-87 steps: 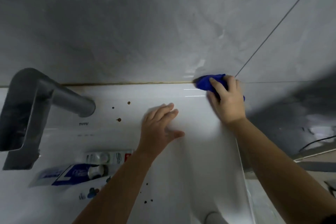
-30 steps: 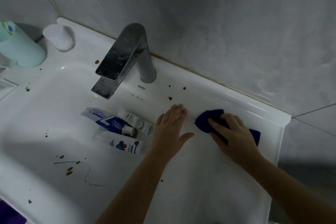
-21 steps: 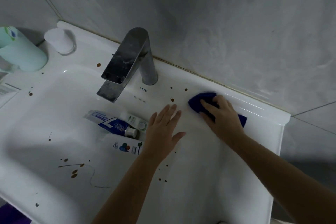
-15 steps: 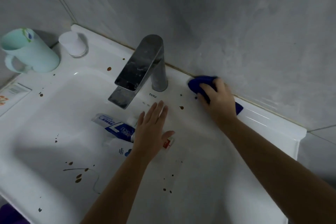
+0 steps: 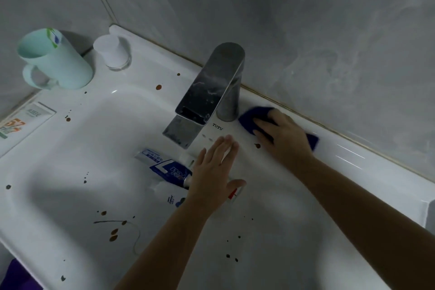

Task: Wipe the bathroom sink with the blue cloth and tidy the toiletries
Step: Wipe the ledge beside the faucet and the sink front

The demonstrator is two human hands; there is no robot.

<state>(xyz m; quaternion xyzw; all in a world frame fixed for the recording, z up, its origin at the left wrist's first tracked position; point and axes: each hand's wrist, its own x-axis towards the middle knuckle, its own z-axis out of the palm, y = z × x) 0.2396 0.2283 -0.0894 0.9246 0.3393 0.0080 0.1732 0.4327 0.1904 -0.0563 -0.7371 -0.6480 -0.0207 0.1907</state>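
Head view: the right hand lies flat on the blue cloth, fingers spread and pressing it onto the back ledge of the sink. That is a palm-down grip for scrubbing, not a pinch. The cloth's leading corner sits just beside the base of the faucet, probably to clean around it. A brown spot lies just in front of the hand.

The left hand is open and holds nothing, fingers together, over the toothpaste tubes in the basin. I cannot tell whether it touches them. A mint cup and a white cup stand in the back-left corner.

Half a second ago the cloth was further from the faucet; it has slid left along the ledge.
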